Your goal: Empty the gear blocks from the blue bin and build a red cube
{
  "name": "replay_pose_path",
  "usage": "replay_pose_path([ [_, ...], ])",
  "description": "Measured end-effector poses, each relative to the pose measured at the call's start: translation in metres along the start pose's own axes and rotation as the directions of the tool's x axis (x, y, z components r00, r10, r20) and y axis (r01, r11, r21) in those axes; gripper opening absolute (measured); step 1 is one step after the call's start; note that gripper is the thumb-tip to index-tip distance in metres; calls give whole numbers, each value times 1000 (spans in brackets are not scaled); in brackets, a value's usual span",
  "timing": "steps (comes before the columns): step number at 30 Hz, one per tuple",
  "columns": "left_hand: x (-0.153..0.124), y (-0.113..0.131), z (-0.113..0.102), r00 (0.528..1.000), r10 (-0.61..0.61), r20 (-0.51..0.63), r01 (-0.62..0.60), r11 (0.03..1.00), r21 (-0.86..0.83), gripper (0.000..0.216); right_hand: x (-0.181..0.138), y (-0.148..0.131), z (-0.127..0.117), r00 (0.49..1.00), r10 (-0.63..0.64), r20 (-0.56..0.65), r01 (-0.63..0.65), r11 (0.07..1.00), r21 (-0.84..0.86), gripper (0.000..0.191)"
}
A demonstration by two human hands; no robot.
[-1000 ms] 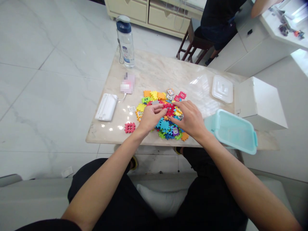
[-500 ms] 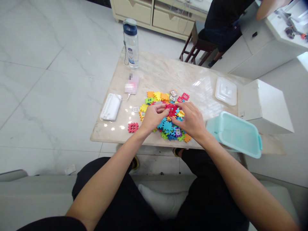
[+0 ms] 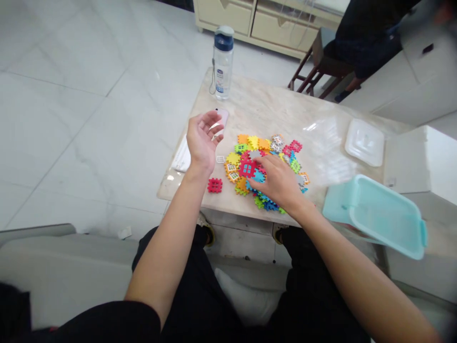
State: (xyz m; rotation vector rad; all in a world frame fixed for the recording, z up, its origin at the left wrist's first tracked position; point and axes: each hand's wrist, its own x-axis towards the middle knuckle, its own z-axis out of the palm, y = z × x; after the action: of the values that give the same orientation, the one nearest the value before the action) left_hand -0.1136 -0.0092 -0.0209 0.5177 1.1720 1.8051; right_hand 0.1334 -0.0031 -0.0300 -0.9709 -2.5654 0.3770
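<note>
A heap of colourful interlocking puzzle tiles (image 3: 266, 162) lies on the marble table (image 3: 260, 107). My right hand (image 3: 278, 183) rests on the heap, fingers bent, touching a red window tile (image 3: 247, 168) at the heap's left side. My left hand (image 3: 202, 139) is lifted above the table's left edge, palm up, fingers loosely spread and empty. A single red tile (image 3: 214, 185) lies apart near the front edge, below my left hand.
A water bottle (image 3: 222, 63) stands at the table's far left. A pink phone (image 3: 221, 117) and a white power bank (image 3: 182, 156) lie under my left hand. A teal container (image 3: 383, 215), a white lid (image 3: 364, 142) and a white box (image 3: 423, 162) sit right. Another person sits beyond.
My left hand let go of the red tile and rose to the left, opening palm up. My right hand stayed on the heap. The camera swung left.
</note>
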Motion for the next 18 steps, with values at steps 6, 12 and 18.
replay_pose_path([
  [6, 11, 8, -32, 996, 2, -86, -11, 995, -102, 50, -1, -40, 46, 981, -82, 175, 83, 997, 1, 39],
  [12, 10, 5, -33, 992, -63, -113, 37, 976, -214, 54, 0, -69, 71, 967, -46, 249, 48, 999, -4, 36],
  [18, 10, 1, -35, 991, -101, -87, 84, 980, -181, 54, 7, -71, 79, 966, 4, 258, 2, 1000, -22, 31],
])
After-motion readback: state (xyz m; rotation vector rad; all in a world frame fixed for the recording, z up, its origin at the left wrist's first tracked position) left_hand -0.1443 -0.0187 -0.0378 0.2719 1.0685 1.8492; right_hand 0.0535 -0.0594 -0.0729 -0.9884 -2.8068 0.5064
